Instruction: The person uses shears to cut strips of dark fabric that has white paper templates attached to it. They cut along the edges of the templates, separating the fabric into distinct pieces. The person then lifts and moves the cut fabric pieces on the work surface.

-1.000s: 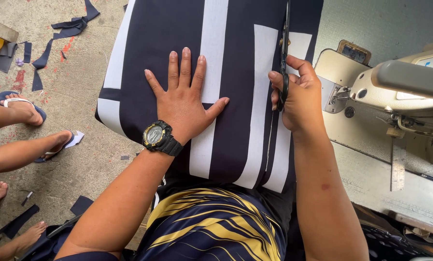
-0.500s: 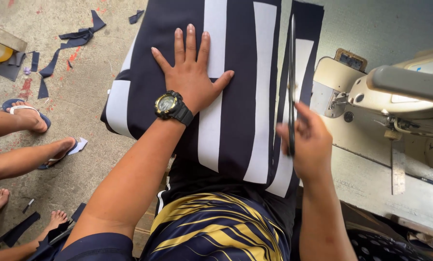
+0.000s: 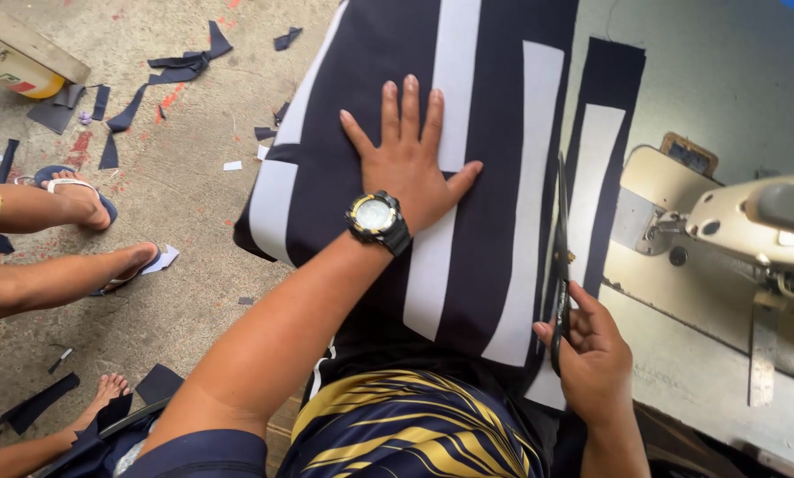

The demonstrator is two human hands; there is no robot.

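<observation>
A dark navy fabric with white stripes [image 3: 494, 221] lies spread over the table in front of me. My left hand [image 3: 412, 164], with a black wristwatch [image 3: 377, 219] on the wrist, presses flat on the cloth with fingers spread. My right hand [image 3: 592, 341] grips black scissors [image 3: 559, 265] near the cloth's right edge, blades pointing away along a cut line. A narrow strip of the same cloth [image 3: 602, 150] lies parted to the right of the blades.
A cream sewing machine [image 3: 733, 230] sits on the grey table [image 3: 724, 80] at right. On the concrete floor at left lie several dark fabric scraps [image 3: 180, 64]. Other people's legs and feet in flip-flops [image 3: 78, 199] rest at the left edge.
My right hand with the scissors has drawn back toward me along the cloth's right edge. My left hand stays flat on the fabric, now further from me in view.
</observation>
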